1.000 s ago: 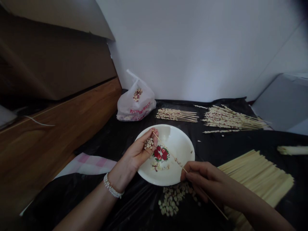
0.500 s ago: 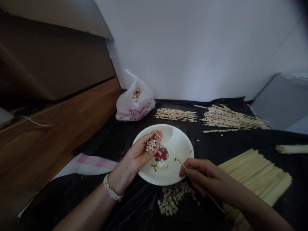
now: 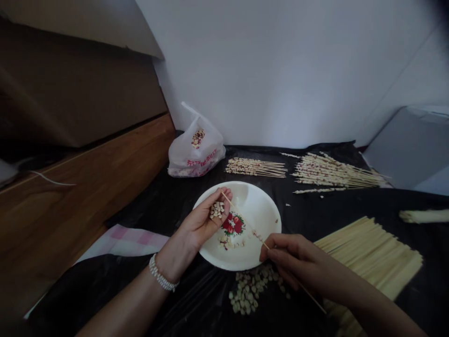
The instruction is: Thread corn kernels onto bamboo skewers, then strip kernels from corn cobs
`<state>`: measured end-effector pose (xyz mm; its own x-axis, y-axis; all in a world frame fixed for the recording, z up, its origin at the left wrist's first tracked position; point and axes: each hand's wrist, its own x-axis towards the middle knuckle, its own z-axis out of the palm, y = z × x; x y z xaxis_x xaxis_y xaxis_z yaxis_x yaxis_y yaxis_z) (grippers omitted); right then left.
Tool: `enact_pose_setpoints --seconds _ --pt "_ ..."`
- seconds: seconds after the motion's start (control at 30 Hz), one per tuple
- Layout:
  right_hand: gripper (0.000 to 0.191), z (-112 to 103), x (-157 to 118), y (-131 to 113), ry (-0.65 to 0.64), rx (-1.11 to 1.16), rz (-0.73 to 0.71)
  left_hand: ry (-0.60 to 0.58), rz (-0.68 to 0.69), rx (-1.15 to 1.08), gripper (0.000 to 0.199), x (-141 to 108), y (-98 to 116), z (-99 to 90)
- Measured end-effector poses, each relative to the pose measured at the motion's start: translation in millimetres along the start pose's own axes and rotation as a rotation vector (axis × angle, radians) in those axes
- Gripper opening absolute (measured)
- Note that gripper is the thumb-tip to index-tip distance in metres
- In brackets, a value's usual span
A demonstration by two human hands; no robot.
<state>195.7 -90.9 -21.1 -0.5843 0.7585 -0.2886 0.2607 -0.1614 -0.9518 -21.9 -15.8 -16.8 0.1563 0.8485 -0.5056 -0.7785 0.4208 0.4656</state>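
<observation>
Skewer: thin, pale and straight, slanting from the frame's centre toward the lower right, with a few small reddish-white pieces strung on it near the right hand.
Kernels: small, whitish, loose.
Right hand: fingers pinched round the skewer, its rear end jutting out below.
Left hand: half-curled, palm up, cradling the kernels; the skewer's upper tip is at its fingertips.
Bowl: white, centre frame, beneath the skewer's upper part.
</observation>
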Motion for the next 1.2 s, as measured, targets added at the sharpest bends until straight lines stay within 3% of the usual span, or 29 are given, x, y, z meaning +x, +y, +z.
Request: enact_pose_setpoints --seconds 0.37,0.63,0.9,1.0,1.2 --pt "0.038 3 5 1 0.096 0.052 -0.031 0.015 -0.061 0.1 0.03 -11 -11 5.8" --pt "0.039 4 11 5 0.218 0.037 -0.065 -0.184 -0.15 0.321 0.017 -15 -17 -3.4" --pt "0.035 7 15 6 0.267 0.09 -0.106 -0.323 -0.248 0.425 0.015 -19 -29 0.0" --pt "0.037 4 15 9 0.284 0.142 -0.098 -0.249 -0.296 0.265 0.016 -15 -29 1.7" --pt "0.04 -1 14 10 0.334 0.191 -0.013 0.117 -0.195 -0.026 0.037 -3 -7 2.5"
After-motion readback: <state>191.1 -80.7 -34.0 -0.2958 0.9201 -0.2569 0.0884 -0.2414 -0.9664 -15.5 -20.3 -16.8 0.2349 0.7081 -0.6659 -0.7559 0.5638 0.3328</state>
